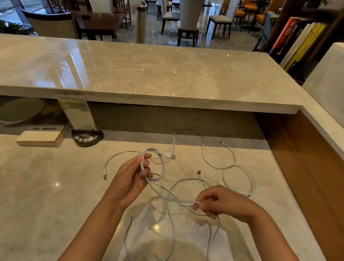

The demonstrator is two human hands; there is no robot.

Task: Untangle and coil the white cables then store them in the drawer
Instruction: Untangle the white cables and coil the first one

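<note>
Looping from the left hand point(132, 180), a small white cable coil point(157, 166) is gripped; its trailing strand is pinched by the right hand point(218, 203) above the desk point(36, 191)

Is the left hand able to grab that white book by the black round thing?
Probably not right now. The left hand is gripping a coiled loop of white cable. The thick white book lies apart to its left on bare marble desk, path unblocked.
</note>
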